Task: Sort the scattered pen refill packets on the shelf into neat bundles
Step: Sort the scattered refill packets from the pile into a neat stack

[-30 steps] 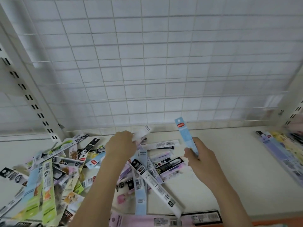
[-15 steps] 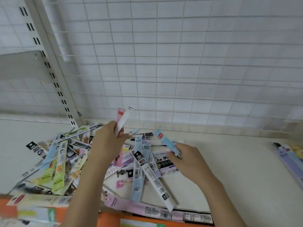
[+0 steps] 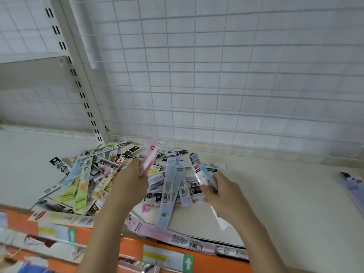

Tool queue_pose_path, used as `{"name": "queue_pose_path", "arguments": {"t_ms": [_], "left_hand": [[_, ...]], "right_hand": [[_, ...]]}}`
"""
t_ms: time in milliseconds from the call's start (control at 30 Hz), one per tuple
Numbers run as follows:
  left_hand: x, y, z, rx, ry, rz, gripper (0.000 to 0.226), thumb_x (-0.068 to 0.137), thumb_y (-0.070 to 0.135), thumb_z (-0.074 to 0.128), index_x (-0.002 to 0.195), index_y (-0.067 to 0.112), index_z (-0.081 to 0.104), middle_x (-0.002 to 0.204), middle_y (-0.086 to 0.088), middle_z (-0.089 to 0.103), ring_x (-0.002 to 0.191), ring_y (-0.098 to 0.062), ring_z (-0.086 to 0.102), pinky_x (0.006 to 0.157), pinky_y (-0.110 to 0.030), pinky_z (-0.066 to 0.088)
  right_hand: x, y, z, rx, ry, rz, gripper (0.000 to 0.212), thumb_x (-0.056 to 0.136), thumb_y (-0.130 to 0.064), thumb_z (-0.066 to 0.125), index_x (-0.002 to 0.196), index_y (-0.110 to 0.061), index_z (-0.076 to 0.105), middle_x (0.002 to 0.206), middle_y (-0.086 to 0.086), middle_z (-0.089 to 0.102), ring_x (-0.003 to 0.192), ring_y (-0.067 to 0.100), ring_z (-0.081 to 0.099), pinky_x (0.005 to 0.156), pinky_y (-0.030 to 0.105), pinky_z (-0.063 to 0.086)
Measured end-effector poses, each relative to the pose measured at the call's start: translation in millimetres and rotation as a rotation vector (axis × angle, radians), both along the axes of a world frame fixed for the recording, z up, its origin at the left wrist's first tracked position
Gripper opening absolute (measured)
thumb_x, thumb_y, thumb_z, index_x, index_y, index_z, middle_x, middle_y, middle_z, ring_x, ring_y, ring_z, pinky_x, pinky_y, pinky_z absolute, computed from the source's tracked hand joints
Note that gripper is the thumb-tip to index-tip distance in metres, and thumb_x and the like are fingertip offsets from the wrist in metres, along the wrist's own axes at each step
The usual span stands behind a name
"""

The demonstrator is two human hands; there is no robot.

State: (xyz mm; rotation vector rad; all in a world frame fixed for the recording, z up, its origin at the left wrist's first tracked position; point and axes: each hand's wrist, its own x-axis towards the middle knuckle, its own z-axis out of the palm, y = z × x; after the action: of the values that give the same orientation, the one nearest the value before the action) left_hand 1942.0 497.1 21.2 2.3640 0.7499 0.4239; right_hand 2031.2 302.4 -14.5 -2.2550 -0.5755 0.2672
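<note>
Above packet pile (image 3: pixel 94 182): left hand (image 3: pixel 131 184) grip pinches pink packets (image 3: pixel 150 157); right hand (image 3: pixel 224 191) grip clasps blue packet (image 3: pixel 201 170).

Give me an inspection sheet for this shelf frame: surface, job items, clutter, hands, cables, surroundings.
Surface: cream shelf, orange front edge with price labels.
Job's things: loose heap of pen refill packets on the left half, criss-crossed, some overhanging the front edge; a few packets lie at far right, cut off by the frame.
Clutter: nothing seen beyond the packets.
Grippers: left hand holds pink and white packets upright; right hand holds a light blue packet, tilted.
Cables: nothing seen.
Surroundings: white wire grid back panel, slotted upright at left, blurred goods on the shelf below.
</note>
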Motion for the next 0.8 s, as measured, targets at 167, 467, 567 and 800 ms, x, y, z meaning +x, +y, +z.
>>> {"name": "queue_pose_path", "arguments": {"t_ms": [167, 467, 567, 800], "left_hand": [[20.1, -28.4, -9.5, 0.035, 0.24, -0.054, 0.048, 0.086, 0.05, 0.055, 0.106, 0.008, 0.046, 0.099, -0.002, 0.05, 0.09, -0.022, 0.052, 0.07, -0.03, 0.039], [33.2, -37.9, -22.3, 0.153, 0.451, -0.02, 0.055, 0.08, 0.045, 0.065, 0.111, 0.001, 0.052, 0.103, -0.011, 0.063, 0.095, -0.027, 0.06, 0.073, -0.031, 0.045], [30.8, -34.8, -20.1, 0.122, 0.459, -0.036, 0.037, 0.079, 0.039, 0.068, 0.088, 0.008, 0.051, 0.076, -0.002, 0.054, 0.076, -0.024, 0.055, 0.062, -0.027, 0.042], [23.4, -24.9, -20.9, 0.052, 0.502, -0.105, 0.038, 0.073, 0.034, 0.073, 0.063, 0.015, 0.042, 0.062, 0.001, 0.048, 0.053, -0.015, 0.045, 0.051, -0.023, 0.037]], "right_hand": [[8.5, -34.1, 4.2, 0.058, -0.072, -0.139, 0.024, 0.095, -0.039, 0.046, 0.107, -0.018, 0.04, 0.073, 0.003, 0.061, 0.06, 0.022, 0.054, 0.055, 0.034, 0.043], [9.6, -58.1, -2.1, 0.101, -0.029, -0.205, 0.032, 0.09, -0.042, 0.053, 0.114, -0.022, 0.042, 0.068, -0.003, 0.054, 0.056, 0.015, 0.051, 0.059, 0.032, 0.045], [10.6, -56.0, -2.8, 0.098, -0.011, -0.187, 0.032, 0.091, -0.042, 0.052, 0.114, -0.023, 0.043, 0.067, -0.003, 0.053, 0.056, 0.015, 0.049, 0.059, 0.032, 0.044], [14.0, -45.9, -3.4, 0.061, 0.007, -0.149, 0.026, 0.092, -0.042, 0.052, 0.111, -0.025, 0.046, 0.069, -0.001, 0.058, 0.056, 0.016, 0.053, 0.057, 0.03, 0.045]]}}
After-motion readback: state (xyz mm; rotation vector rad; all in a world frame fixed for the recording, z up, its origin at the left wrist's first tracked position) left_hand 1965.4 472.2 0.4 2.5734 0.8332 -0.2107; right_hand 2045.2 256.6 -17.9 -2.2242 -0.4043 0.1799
